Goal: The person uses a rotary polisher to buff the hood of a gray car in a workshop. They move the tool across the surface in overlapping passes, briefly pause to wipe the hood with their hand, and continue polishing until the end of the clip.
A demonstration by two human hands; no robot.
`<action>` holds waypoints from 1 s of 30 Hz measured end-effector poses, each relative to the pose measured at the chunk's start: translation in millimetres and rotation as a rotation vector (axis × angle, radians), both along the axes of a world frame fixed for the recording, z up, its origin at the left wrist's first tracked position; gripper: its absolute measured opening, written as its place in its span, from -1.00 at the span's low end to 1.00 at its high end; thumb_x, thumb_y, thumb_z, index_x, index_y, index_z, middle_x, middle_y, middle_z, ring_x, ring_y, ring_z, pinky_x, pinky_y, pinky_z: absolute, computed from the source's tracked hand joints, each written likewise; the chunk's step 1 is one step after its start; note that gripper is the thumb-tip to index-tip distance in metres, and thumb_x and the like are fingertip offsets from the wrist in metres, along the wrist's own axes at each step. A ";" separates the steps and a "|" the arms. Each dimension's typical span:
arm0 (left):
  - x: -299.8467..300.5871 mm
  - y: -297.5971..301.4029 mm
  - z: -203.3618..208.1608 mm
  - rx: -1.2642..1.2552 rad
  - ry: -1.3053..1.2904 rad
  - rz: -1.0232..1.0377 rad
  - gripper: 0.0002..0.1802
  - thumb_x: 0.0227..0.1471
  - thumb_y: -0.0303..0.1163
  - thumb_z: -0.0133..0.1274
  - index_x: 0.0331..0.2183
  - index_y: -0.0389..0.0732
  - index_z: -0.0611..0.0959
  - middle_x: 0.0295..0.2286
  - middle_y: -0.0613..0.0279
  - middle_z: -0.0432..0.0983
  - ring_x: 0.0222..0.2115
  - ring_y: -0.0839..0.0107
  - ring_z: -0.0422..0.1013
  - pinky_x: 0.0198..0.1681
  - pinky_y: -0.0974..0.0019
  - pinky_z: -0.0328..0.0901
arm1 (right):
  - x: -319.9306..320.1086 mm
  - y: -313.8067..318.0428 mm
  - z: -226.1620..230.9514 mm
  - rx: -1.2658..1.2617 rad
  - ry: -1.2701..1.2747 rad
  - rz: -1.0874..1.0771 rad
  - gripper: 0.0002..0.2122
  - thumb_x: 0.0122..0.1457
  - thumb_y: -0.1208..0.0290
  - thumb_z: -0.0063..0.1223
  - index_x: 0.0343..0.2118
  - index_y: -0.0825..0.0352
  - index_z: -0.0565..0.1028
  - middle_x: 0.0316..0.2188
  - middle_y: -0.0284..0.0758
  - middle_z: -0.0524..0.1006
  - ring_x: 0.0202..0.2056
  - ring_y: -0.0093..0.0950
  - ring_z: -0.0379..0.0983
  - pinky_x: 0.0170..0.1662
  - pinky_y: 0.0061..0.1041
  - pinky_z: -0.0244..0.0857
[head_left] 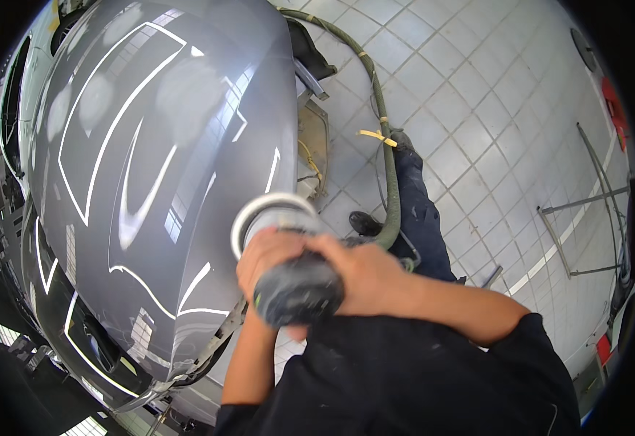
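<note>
Both of my hands are closed around a black orbital sander (299, 294) with a round white pad (241, 221). My left hand (267, 254) wraps the body just behind the pad. From the right, my right hand (365, 272) grips the same tool, its fingers partly hidden by the body. The pad is at the right edge of a glossy grey car hood (208, 167); whether it touches the panel, I cannot tell. Several dull, whitish patches (187, 94) show on the hood.
A green hose (377, 94) curves from the far end of the hood to the sander, with a yellow tie (378, 136) around it. My legs in dark trousers (423, 211) stand on the tiled floor (477, 131). A metal stand (586, 211) is at the right.
</note>
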State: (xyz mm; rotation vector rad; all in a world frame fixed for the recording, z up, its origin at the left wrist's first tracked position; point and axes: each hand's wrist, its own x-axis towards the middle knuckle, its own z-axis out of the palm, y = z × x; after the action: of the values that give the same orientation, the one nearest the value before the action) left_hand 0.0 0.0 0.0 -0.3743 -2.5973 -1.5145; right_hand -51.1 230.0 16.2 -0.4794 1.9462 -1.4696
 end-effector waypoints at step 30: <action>-91.1 18.5 13.5 0.102 -0.181 0.020 -0.27 -0.15 0.22 0.26 -0.25 -0.30 0.59 -0.30 0.05 0.58 -0.23 0.16 0.54 -0.03 0.09 0.35 | -90.1 -2.9 18.4 0.009 -0.204 0.072 -0.38 -0.02 0.25 0.32 0.08 0.27 0.26 -0.44 -0.08 0.61 -0.36 0.00 0.59 -0.30 -0.10 0.46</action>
State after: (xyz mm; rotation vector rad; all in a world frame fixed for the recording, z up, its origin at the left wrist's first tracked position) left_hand -91.1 18.5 13.5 -0.2102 -2.6316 -1.7415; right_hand -141.2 227.1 34.7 -0.3758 1.7578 -1.4058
